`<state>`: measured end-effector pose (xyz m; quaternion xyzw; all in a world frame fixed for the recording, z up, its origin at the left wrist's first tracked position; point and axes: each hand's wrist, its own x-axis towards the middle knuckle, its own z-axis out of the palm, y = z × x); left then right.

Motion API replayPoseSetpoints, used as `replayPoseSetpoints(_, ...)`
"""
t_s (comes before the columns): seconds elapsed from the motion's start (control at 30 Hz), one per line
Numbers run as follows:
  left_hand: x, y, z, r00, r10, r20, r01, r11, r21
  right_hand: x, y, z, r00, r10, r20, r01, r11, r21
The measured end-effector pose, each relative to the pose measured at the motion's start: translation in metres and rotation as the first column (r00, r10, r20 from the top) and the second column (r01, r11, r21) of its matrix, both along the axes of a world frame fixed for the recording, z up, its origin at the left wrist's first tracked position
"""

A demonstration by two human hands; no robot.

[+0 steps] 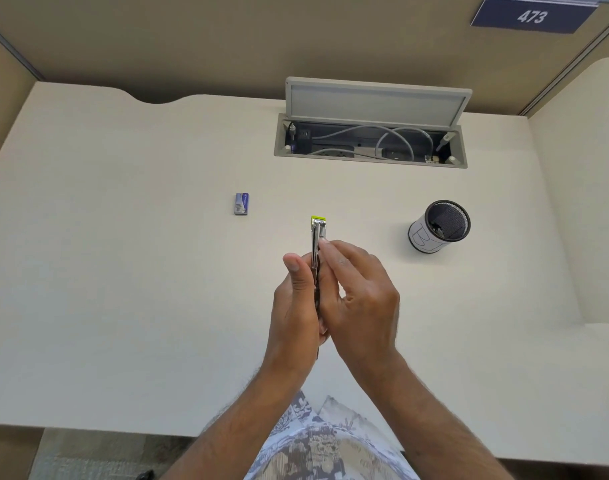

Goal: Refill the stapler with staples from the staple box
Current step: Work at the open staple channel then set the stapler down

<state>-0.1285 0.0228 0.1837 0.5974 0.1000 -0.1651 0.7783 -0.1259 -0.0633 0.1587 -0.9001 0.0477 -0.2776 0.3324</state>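
Hands clasped on the stapler, staple box waiting to the left

Both hands are raised together above the middle of the tabletop (123, 271), with the stapler (318, 233) held between them. The left hand (296, 303) is wrapped along the stapler's left side, thumb pointing up and away. The right hand (358, 296) is curled against the right side, and its fingertips (325, 241) are pressed on the metal top near the far end. The stapler's long axis is pointed straight away from the person, its yellow-green tip farthest out. Whether the stapler has been opened cannot be told.

The staple box (241, 204), small and blue, is lying flat on the tabletop, apart from both hands, forward and to the left. It is nearer the left hand, so a reach for it would probably be made from that side while the stapler is kept in the right hand.

A black mesh cup (438, 226) is seen to the right, and an open cable hatch (370, 140) at the far edge.
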Motion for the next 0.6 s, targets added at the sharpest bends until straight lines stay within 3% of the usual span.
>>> replayPoseSetpoints(0.33, -0.002, 0.003, 0.004, 0.999, -0.035, -0.006, 0.035, 0.999, 0.009, 0.000, 0.000, 0.003, 0.995, 0.022, -0.099, -0.023, 1.000, -0.018)
replayPoseSetpoints(0.6, 0.004, 0.012, -0.015, 0.999, 0.014, -0.029, -0.017, 0.995, -0.099, -0.004, 0.002, 0.004, 0.987, 0.129, -0.096, -0.138, 0.986, -0.096)
